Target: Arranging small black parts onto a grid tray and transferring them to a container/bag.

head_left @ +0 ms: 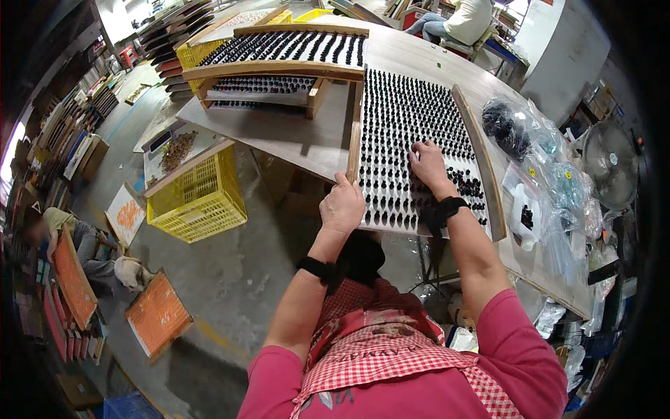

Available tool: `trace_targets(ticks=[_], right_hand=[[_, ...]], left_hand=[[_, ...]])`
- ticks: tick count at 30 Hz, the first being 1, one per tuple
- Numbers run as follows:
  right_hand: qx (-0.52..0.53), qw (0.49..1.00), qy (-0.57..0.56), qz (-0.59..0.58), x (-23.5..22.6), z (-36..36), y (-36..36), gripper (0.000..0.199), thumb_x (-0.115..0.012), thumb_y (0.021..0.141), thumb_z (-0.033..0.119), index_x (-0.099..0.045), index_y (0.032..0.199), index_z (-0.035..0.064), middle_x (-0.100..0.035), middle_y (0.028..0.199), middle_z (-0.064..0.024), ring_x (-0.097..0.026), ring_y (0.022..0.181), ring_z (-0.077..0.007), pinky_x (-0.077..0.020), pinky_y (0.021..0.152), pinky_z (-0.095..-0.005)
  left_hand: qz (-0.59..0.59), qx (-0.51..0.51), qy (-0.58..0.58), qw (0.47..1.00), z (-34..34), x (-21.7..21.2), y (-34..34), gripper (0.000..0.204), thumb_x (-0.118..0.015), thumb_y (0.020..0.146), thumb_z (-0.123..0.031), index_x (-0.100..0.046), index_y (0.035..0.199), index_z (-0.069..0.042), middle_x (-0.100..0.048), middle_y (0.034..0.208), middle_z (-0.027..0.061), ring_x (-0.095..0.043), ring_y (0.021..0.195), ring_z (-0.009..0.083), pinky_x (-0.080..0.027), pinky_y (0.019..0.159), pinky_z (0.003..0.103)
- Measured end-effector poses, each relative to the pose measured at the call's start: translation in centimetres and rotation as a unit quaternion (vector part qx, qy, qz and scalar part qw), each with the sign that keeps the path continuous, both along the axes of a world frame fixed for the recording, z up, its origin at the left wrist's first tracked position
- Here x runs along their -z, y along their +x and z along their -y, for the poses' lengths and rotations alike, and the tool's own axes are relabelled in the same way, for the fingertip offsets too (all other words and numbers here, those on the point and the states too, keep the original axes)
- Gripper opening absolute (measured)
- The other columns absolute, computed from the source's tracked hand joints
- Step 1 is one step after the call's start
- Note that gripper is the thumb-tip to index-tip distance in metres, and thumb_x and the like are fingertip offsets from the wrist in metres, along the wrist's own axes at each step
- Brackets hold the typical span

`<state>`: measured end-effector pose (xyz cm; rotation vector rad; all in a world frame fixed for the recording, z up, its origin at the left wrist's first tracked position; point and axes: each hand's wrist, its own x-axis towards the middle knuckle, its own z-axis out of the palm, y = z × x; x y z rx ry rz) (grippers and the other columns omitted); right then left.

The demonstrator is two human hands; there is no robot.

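A white board (pixel 476 166) with wooden side rails lies on the table in front of me, covered in rows of small black pieces that stand upright. At its near left corner, my left hand (pixel 342 206) is closed on the tray's wooden rail (pixel 354 133). Over the right half of the rows is my right hand (pixel 428 166), with its fingers bent and drawn together; whatever is between the fingertips is hidden. Just right of that hand, a heap of loose black pieces (pixel 466 183) lies on the board. Both wrists wear black bands.
Another wooden-railed tray (pixel 279 68) of black pieces is stacked above more trays at the far left. Plastic bags (pixel 551 153) and a white container (pixel 522 213) lie to the right. Left are a yellow crate (pixel 202 199), an orange board (pixel 159 314) and a crouching person (pixel 91 251).
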<state>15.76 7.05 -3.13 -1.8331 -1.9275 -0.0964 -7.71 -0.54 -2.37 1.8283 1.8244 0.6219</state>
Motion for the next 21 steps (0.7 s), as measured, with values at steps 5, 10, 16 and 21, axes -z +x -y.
trace_targets(ticks=[5, 10, 16, 21], right_hand=[[-0.037, 0.998, 0.011, -0.049, 1.0, -0.2, 0.7, 0.020, -0.057, 0.078, 0.014, -0.064, 0.090, -0.0004, -0.060, 0.091, -0.0199, -0.059, 0.088, -0.0354, -0.0472, 0.083, -0.0423], [-0.102, 0.992, -0.046, -0.066, -0.7, 2.5, -0.4, 0.020, -0.057, 0.078, 0.013, -0.064, 0.089, -0.0025, -0.061, 0.088, -0.0204, -0.060, 0.084, -0.0354, -0.0479, 0.080, -0.0400], [-0.036, 0.998, -0.037, -0.019, -1.0, -0.2, -1.8, 0.030, -0.060, 0.082, 0.023, -0.061, 0.102, 0.0014, -0.057, 0.101, -0.0209, -0.052, 0.101, -0.0375, -0.0428, 0.090, -0.0427], [-0.069, 0.998, -0.010, 0.010, 0.1, -1.5, -2.5, 0.022, -0.059, 0.079, 0.016, -0.066, 0.092, 0.0008, -0.060, 0.092, -0.0159, -0.056, 0.091, -0.0337, -0.0459, 0.084, -0.0403]], left_hand=[[0.007, 0.001, 0.003, 1.000, -0.3, 0.1, 0.0, 0.037, -0.042, 0.092, -0.028, -0.038, 0.110, 0.003, -0.063, 0.092, 0.0280, -0.063, 0.085, 0.0411, -0.049, 0.078, 0.049], [0.010, -0.012, 0.012, 1.000, -0.2, 0.4, -0.3, 0.035, -0.044, 0.091, -0.028, -0.038, 0.108, 0.002, -0.063, 0.091, 0.0275, -0.063, 0.084, 0.0410, -0.049, 0.077, 0.049], [0.008, -0.008, 0.020, 1.000, 0.0, 0.1, 0.0, 0.035, -0.045, 0.091, -0.027, -0.038, 0.108, 0.003, -0.063, 0.089, 0.0267, -0.064, 0.082, 0.0403, -0.050, 0.076, 0.048], [0.007, -0.003, 0.021, 1.000, 0.1, 0.1, 0.3, 0.036, -0.046, 0.091, -0.028, -0.038, 0.108, 0.003, -0.063, 0.087, 0.0264, -0.064, 0.080, 0.0403, -0.051, 0.075, 0.048]])
